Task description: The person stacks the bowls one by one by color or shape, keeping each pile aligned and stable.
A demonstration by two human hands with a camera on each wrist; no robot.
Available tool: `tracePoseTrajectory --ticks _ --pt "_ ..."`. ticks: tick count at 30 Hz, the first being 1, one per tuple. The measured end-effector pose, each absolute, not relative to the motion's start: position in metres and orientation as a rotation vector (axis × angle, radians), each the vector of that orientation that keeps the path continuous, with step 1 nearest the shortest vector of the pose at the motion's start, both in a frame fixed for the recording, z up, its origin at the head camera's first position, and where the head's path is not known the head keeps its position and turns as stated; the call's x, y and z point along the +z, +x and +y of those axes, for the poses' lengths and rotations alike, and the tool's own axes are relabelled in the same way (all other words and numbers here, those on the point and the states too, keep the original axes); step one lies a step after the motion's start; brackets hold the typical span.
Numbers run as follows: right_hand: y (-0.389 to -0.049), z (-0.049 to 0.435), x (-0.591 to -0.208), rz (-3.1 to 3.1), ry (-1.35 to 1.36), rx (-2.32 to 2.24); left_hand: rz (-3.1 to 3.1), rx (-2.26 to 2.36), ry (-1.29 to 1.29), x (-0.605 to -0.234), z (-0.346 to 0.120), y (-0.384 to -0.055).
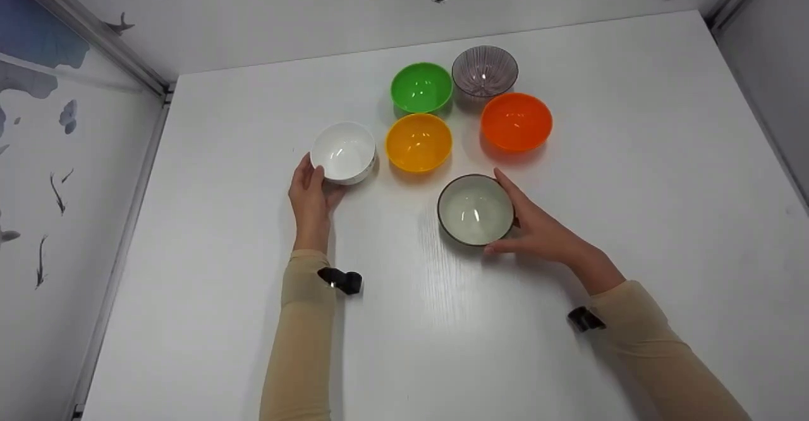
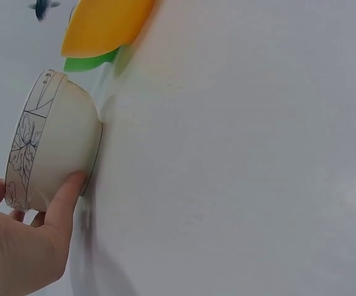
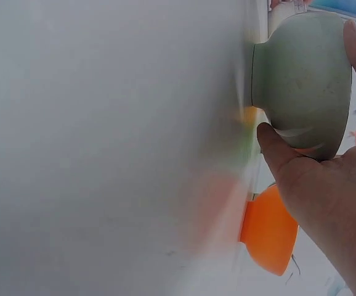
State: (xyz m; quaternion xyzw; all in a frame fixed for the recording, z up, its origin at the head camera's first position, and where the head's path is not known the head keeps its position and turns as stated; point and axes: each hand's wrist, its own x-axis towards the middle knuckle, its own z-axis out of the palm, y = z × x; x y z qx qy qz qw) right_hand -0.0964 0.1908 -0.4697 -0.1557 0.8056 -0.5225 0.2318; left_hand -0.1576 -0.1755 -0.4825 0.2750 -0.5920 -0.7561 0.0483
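Observation:
My left hand (image 1: 311, 198) grips a white bowl (image 1: 344, 152) by its near left side, thumb at the rim. In the left wrist view this bowl (image 2: 61, 142) shows a dark leaf pattern in a band below its rim. My right hand (image 1: 537, 228) holds a pale grey-green bowl (image 1: 475, 211) with a dark rim from its right side. The right wrist view shows the thumb and a finger spread around that bowl (image 3: 307, 80), its foot at or very close to the table. Both bowls are upright; some fingers are hidden behind them.
Beyond my hands stand a yellow bowl (image 1: 419, 143), a green bowl (image 1: 421, 88), an orange bowl (image 1: 517, 122) and a clear purplish ribbed bowl (image 1: 485, 71). The yellow one is close to the white bowl's right. The white table (image 1: 404, 345) meets a patterned wall at the back.

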Motion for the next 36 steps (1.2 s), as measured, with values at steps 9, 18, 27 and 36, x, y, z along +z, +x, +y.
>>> tracePoseTrajectory --ticks 9,18,27,36 --pt "-0.096 0.191 -0.47 2.213 -0.438 -1.445 -1.777 -2.316 0.859 -0.484 -0.176 -0.156" --pt "-0.096 0.191 -0.471 2.212 -0.461 -1.453 -1.798 -2.31 0.862 -0.485 -0.179 -0.15" --pt "-0.096 0.193 -0.474 2.186 -0.47 -1.487 -1.809 -2.327 0.874 -0.484 -0.18 -0.145" --pt "-0.096 0.192 -0.472 2.2 -0.456 -1.463 -1.801 -2.324 0.908 -0.48 -0.182 -0.145"
